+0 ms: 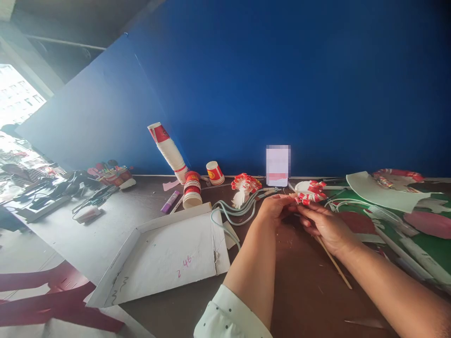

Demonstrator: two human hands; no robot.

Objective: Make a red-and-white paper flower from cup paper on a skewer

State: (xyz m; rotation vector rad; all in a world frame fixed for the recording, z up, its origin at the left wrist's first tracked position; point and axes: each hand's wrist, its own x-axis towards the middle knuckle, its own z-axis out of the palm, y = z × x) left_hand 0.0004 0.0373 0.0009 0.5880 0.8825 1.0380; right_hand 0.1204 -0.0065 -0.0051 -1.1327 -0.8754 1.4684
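Note:
My left hand (276,206) and my right hand (326,226) meet over the brown table (299,291), both closed on a red-and-white cut paper-cup flower (312,193). A thin wooden stick (333,263) runs from under my right hand toward me. Another red-and-white paper flower (244,185) lies just left of my hands, beside grey-green cords (234,212).
A shallow white cardboard tray (165,256) lies at left. A leaning stack of paper cups (169,150), short cup stacks (192,188) and a single cup (214,172) stand by the blue wall. A purple glue stick (169,202), scissors (93,199) and paper scraps (387,195) lie around.

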